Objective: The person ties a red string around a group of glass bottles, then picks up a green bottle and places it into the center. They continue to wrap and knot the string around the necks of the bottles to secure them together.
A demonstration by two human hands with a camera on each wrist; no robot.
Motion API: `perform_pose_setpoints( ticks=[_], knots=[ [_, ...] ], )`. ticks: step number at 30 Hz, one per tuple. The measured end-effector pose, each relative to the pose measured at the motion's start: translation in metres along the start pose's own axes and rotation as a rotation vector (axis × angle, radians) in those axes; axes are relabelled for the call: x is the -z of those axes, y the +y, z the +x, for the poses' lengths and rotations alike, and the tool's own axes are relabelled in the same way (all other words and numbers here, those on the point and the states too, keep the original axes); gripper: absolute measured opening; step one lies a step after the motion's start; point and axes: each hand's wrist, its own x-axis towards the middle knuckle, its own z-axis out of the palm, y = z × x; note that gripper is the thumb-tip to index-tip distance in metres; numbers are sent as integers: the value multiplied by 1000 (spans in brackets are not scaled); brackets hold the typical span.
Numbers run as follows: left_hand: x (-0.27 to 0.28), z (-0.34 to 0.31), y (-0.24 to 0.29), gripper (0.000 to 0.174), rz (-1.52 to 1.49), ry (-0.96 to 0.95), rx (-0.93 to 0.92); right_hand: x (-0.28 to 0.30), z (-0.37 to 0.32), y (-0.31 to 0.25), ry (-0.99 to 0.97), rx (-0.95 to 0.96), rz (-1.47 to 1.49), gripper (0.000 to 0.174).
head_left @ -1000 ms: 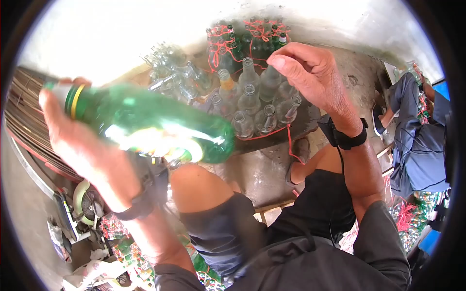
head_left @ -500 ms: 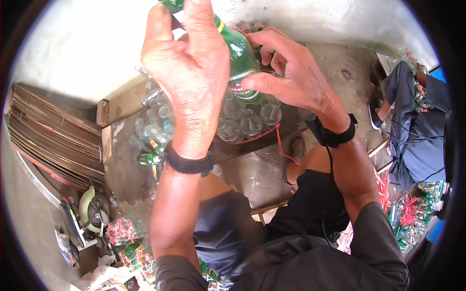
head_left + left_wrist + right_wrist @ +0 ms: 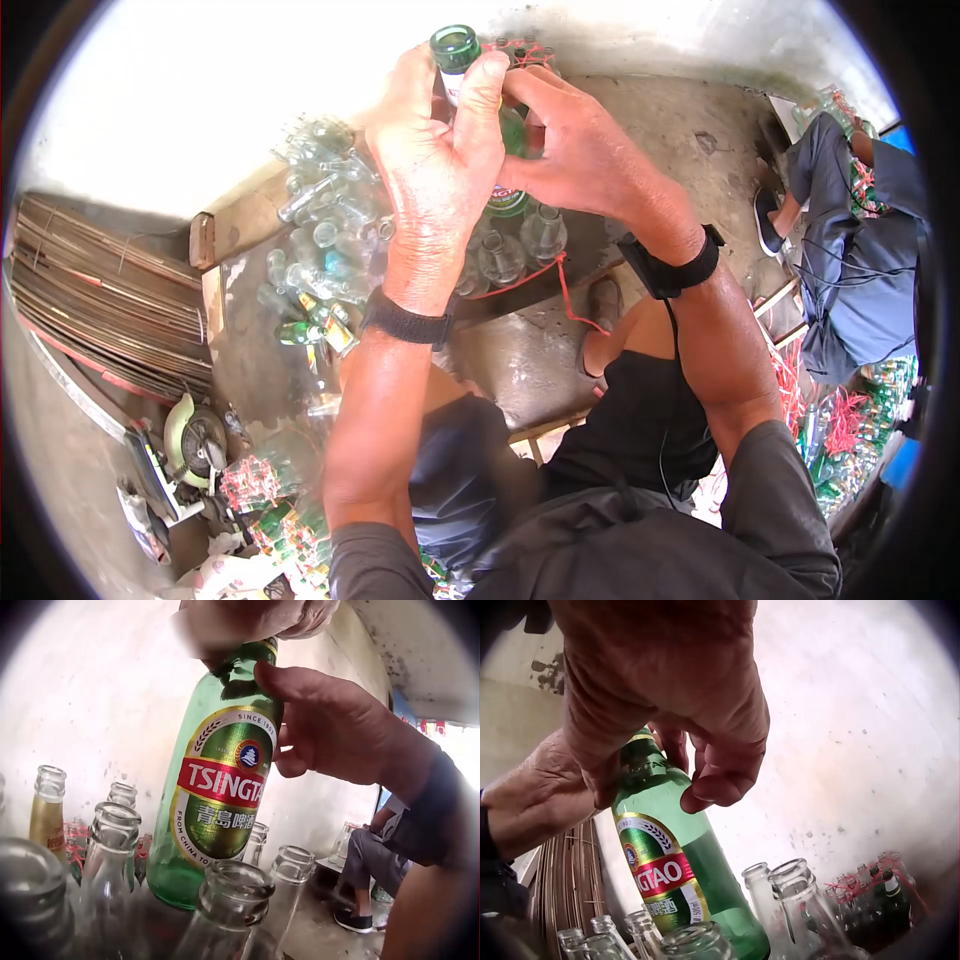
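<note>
A green glass beer bottle with a Tsingtao label [image 3: 221,784] is held upright, tilted a little, among clear glass bottles [image 3: 500,257]. My left hand [image 3: 430,165] grips its neck from above, below the open green mouth [image 3: 456,45]. Lower down, my right hand [image 3: 595,150] holds the bottle's shoulder, its thumb on the near side and fingers curled round the far side. In the right wrist view the bottle's base is partly hidden behind the clear bottle mouths [image 3: 697,941]. A red string [image 3: 568,290] runs along the near edge of the clear bottles.
More clear bottles [image 3: 330,190] lie in a heap to the left. Small green bottles [image 3: 298,333] lie nearer. Bundles tied with red string [image 3: 866,889] stand against the wall. A seated person [image 3: 850,240] is at the right, beside bottles [image 3: 880,420].
My left hand has swung the green bottle from the left, where it lay sideways, to above the clear bottles and turned it upright. The right hand has come onto its shoulder.
</note>
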Motion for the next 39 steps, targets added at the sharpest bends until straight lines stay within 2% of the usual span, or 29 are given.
perform_pose_setpoints(
  ticks=[4, 6, 13, 16, 22, 26, 28, 30, 31, 33, 34, 39],
  knots=[
    [1, -5, -16, 23, -11, -29, 27, -9, -3, 17, -43, -1, -49, 58],
    [3, -9, -18, 21, 123, -126, 21, -9, -4, 18, -59, -7, -58, 57],
    [7, -26, -36, 16, 129, -155, 56, -16, -9, 26, -135, -39, -72, 56],
    [10, -27, -37, 16, 92, -163, 128, -17, -9, 24, -154, -67, -95, 55],
    [22, -25, -36, 19, 99, -277, 184, -16, -8, 19, -168, -63, -131, 52],
    [25, -27, -26, 25, -63, -256, 254, -19, -11, 21, -191, -113, -156, 51],
    [31, -28, -26, 26, -141, -258, 295, -23, -14, 25, -129, -53, -165, 50],
    [42, -25, -27, 28, -76, -237, 138, -21, -13, 23, -152, -72, -156, 49],
    [51, -25, -31, 28, -76, -237, 139, -19, -13, 21, -174, -93, -148, 47],
    [70, -27, -36, 27, 272, -330, 104, -16, -13, 18, -214, -121, -179, 46],
    [77, -31, -31, 26, 322, -367, 178, -15, -13, 17, -251, -148, -212, 45],
    [102, -45, -46, 25, 517, -541, 143, -17, -18, 19, -245, -125, -210, 43]
  ],
)
